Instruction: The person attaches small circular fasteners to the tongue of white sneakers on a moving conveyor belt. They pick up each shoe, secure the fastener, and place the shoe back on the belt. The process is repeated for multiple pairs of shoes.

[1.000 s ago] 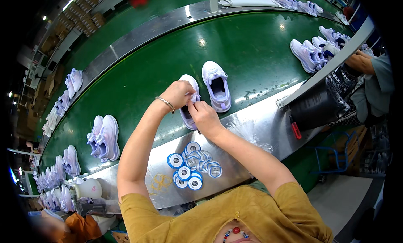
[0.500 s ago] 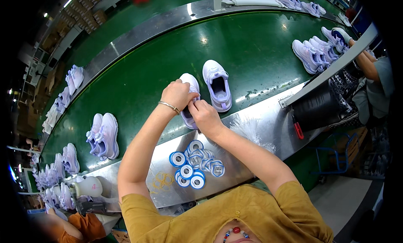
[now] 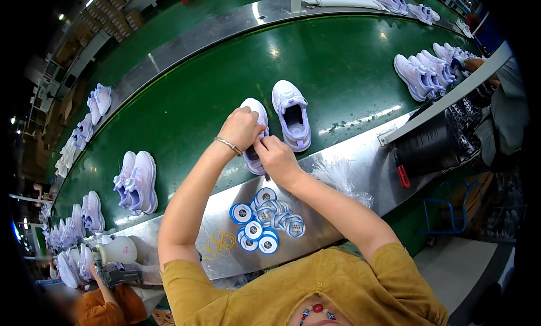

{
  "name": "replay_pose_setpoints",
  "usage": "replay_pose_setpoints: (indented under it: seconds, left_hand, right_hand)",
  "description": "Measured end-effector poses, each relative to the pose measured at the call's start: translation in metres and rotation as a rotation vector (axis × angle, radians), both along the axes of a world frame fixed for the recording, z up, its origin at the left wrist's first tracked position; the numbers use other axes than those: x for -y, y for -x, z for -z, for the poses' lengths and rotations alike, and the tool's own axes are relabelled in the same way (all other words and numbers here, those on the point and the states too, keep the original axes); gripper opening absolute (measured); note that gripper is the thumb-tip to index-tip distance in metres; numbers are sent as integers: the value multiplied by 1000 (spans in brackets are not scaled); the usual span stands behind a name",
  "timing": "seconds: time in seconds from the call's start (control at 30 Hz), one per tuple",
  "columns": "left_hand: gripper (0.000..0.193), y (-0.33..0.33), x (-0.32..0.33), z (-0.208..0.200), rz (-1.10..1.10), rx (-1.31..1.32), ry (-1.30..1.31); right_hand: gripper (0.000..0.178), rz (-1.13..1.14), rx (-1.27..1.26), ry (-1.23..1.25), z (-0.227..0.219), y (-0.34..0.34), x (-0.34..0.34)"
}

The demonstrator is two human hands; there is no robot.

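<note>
Left hand [image 3: 242, 129] and right hand [image 3: 276, 157] hide shoe [image 3: 256, 109].

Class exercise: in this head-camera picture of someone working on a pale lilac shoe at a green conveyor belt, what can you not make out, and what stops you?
- Head view: the middle of the pale lilac sports shoe is hidden by the left hand and right hand.
- What the fingertips pinch: covered by the hands themselves.
- Print on the round blue-and-white tags: too small.
- The neighbouring worker in orange: cut off by the lower rim.
</note>
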State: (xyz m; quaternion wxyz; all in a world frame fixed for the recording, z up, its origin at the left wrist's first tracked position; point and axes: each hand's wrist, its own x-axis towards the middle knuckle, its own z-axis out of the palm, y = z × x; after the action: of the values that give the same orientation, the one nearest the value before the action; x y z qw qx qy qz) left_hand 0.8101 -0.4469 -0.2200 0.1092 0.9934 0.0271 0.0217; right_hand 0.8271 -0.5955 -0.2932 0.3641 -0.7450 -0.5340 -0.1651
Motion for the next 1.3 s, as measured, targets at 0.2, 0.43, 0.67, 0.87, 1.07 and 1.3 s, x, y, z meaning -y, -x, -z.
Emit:
replay_pose_setpoints:
  seconds: [0.2, 0.43, 0.67, 0.87, 1.07, 1.3]
  left_hand:
    - [22, 11, -23, 5, 180, 157, 148]
    - [26, 11, -8, -2, 36, -2, -50]
    - [27, 29, -26, 11, 193, 204, 266]
    - [58, 82, -18, 35, -302, 388, 584]
    - [57, 82, 1, 76, -424, 435, 238]
    - [26, 75, 27, 51, -449, 681, 153]
  right_hand:
    - [31, -3, -41, -15, 0, 6, -5]
    - [31, -26, -55, -22, 0, 6, -7]
    - [31, -23, -74, -41, -1, 14, -12]
    - [23, -147, -296, -117, -15, 1, -2]
    - [27, -243, -477, 81, -54, -39, -24]
    - [31, -472, -429, 442, -52, -69, -50]
